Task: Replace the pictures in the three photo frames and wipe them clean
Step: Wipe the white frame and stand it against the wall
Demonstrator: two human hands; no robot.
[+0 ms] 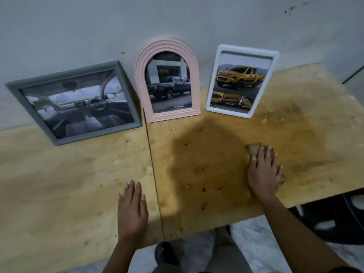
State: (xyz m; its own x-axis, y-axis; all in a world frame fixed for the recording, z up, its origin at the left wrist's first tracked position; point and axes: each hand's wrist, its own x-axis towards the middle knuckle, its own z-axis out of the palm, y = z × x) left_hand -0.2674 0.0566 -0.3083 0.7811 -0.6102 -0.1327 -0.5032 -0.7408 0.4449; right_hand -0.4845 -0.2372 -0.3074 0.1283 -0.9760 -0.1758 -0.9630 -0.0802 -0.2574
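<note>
Here, frames propped for wiping

The grey frame (pixel 78 103), pink arched frame (pixel 167 79) and white frame (pixel 242 81) lean on the wall (pixel 78 26), faces outward. The right hand (pixel 264 170) presses the cloth (pixel 254 148) flat on the counter (pixel 59 184); the left hand (pixel 133 209) lies open, empty.

A stained plywood tabletop (pixel 59 194) stands against a grey wall (pixel 78 26) over a marbled floor (pixel 256 243).
</note>
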